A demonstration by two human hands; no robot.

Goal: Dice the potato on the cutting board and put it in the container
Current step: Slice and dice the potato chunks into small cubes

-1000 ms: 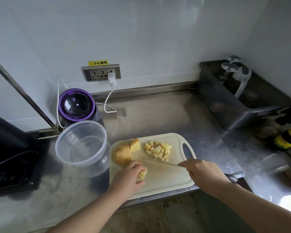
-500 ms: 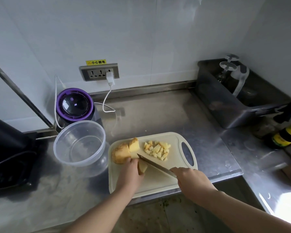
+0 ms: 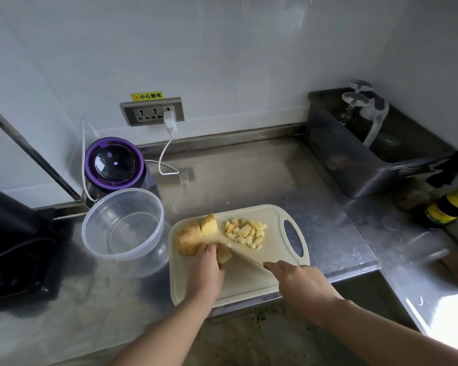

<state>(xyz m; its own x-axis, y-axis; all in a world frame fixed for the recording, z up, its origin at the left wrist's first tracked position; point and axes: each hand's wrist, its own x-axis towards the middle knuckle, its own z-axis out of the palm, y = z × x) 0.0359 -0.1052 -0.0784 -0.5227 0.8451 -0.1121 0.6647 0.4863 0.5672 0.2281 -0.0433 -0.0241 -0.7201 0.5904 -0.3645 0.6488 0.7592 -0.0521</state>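
A pale cutting board (image 3: 273, 260) lies at the counter's front edge. On it sit a large potato chunk (image 3: 188, 237), a smaller wedge (image 3: 209, 225) and a pile of diced cubes (image 3: 246, 233). My left hand (image 3: 205, 270) holds a potato piece (image 3: 224, 255) down on the board. My right hand (image 3: 299, 282) grips a knife (image 3: 245, 256); its blade lies across the board against that piece. The clear round container (image 3: 122, 225) stands just left of the board with nothing in it.
A purple-rimmed appliance (image 3: 114, 165) with a white cable stands behind the container. A dark metal bin (image 3: 376, 157) with glasses sits at the back right, bottles (image 3: 450, 207) beside it. A black object (image 3: 11, 241) fills the left edge.
My right hand swung the knife from pointing left over the board to lying diagonally against the piece under my left hand, which slid up toward the big chunk.
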